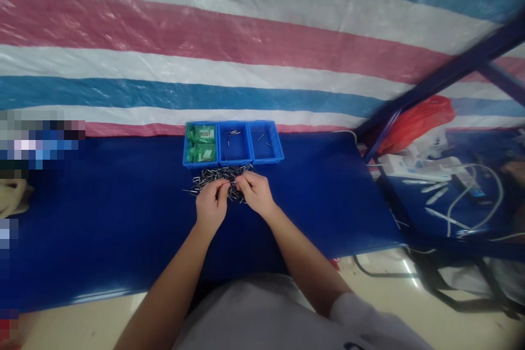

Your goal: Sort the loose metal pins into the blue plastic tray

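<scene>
A loose pile of small, thin metal pieces, dark and silvery like pins or rivets, lies on the blue table. Over its left front part is my left hand, thumb and fingers closed in a pinch. My right hand is pinched just to the right, its fingertips close to those of the left. Whatever sits between the fingertips is too small to make out. Right behind the pile stand three joined blue trays. Green packets fill the left one; a few thin pins lie in the other two.
Striped plastic sheeting hangs behind the table. A dark blue metal frame rises at the right, with a red bag, a white power strip and cables beyond it. A person's hand and sleeve may show at the blurred left edge.
</scene>
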The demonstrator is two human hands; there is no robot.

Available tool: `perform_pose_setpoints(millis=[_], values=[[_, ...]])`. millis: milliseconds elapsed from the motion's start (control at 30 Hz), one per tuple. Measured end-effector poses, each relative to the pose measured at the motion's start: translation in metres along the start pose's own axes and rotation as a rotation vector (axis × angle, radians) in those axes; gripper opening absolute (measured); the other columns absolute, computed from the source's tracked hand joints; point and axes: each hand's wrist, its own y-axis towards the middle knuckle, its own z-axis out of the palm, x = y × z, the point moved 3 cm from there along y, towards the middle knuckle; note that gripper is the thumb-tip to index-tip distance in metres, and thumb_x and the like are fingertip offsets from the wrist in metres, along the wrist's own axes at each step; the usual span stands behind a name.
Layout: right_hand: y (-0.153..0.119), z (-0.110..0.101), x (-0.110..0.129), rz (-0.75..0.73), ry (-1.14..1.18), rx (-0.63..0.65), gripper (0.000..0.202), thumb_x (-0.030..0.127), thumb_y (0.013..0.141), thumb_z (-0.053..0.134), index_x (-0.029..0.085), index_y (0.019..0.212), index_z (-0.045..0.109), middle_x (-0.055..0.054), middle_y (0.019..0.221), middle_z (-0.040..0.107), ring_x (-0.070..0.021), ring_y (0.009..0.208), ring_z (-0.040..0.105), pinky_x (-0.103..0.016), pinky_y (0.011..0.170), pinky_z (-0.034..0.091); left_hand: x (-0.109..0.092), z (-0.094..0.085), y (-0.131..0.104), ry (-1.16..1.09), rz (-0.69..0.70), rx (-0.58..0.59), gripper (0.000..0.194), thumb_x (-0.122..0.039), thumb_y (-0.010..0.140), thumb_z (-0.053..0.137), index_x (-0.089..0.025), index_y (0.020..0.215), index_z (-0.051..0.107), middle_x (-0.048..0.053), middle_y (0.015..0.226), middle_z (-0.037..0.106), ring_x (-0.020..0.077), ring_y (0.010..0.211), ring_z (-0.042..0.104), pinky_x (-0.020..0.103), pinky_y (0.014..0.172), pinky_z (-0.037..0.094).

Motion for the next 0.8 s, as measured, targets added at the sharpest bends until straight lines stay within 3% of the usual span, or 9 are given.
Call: perform_pose_setpoints(millis=[133,267,367,500,600,800], values=[[0.0001,0.0013,0.0007,-0.006,0.013,-0.017,0.032,0.037,0.095,0.056,0.02,0.07,0.061,-0.001,0.067,0.06,-0.0133,0.064,0.055,-0.027,0.064,0.044,0.0005,-0.0019,0.0019,0.032,-0.013,-0.002,0.021,-0.036,0.094,0.052,-0.02,0.092,0.066,0.0,0.071,0.068,0.0136,0.071,0.067,0.025,0.071,0.049],[-0.0013,0.0028,0.0002,0.017,0.051,-0.005,0.017,0.035,0.093,0.06,0.021,0.092,0.068,-0.002,0.076,0.065,-0.0132,0.064,0.056,-0.027,0.062,0.047,-0.0008,-0.0037,0.0037,0.034,-0.013,-0.013,0.023,-0.034,0.095,0.051,-0.02,0.083,0.065,-0.001,0.064,0.066,0.0126,0.065,0.064,0.023,0.066,0.047],[-0.0017,0.0039,0.0006,0.005,0.071,0.03,0.018,0.034,0.092,0.062,0.023,0.103,0.07,-0.004,0.084,0.068,-0.0141,0.067,0.058,-0.028,0.065,0.05,-0.0012,-0.0046,0.0037,0.021,-0.019,-0.02,0.025,-0.034,0.095,0.051,-0.02,0.081,0.065,-0.001,0.06,0.064,0.0122,0.062,0.063,0.023,0.064,0.046],[-0.0004,0.0041,0.0016,-0.112,0.053,0.025,0.012,0.032,0.09,0.066,0.025,0.097,0.073,-0.005,0.09,0.07,-0.0183,0.083,0.063,-0.034,0.077,0.053,0.0013,-0.0043,0.0015,-0.004,-0.026,-0.024,0.026,-0.034,0.096,0.05,-0.02,0.08,0.066,-0.001,0.06,0.064,0.012,0.063,0.063,0.023,0.066,0.047],[0.001,0.002,0.0015,-0.15,0.007,-0.037,0.01,0.031,0.088,0.068,0.026,0.093,0.076,-0.006,0.093,0.068,-0.0198,0.089,0.063,-0.038,0.085,0.052,0.0037,-0.0038,-0.0006,-0.024,-0.022,-0.03,0.025,-0.036,0.096,0.05,-0.02,0.092,0.068,0.0,0.067,0.067,0.0131,0.068,0.066,0.024,0.069,0.05],[0.0018,0.0012,0.0006,-0.01,0.102,-0.045,0.014,0.033,0.09,0.065,0.023,0.088,0.074,-0.005,0.083,0.069,-0.0162,0.072,0.062,-0.033,0.069,0.053,-0.0013,-0.0006,0.0003,-0.024,0.045,0.004,0.023,-0.035,0.093,0.054,-0.022,0.105,0.069,0.002,0.083,0.071,0.0136,0.074,0.066,0.026,0.075,0.051]])
